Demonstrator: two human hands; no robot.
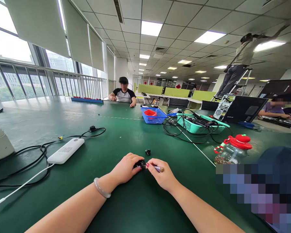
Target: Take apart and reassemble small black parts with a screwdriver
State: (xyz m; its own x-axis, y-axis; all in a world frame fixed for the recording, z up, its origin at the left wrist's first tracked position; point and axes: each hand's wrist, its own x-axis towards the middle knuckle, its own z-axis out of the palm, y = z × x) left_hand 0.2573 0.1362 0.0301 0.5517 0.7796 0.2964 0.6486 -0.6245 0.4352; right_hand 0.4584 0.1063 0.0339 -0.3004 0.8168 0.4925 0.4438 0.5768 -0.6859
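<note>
My left hand [128, 168] is closed round a small glossy black part [140, 164] low over the green table. In my right hand [162, 173] is a slim pen-like tool [158, 168] with a purplish-grey barrel and a gold-brown end. Its working tip meets the black part or lies right at it; the fingers partly hide the contact, so its exact kind does not show. Just beyond both hands sits another small black piece [148, 152], which neither hand touches.
To the left lie a white power strip [66, 150] and black cables [42, 149]. Farther off stand a blue basket [153, 119] and a teal basket [196, 127] of tangled cables. A red-lidded jar [235, 150] is at right. One person sits opposite; another stands on a ladder.
</note>
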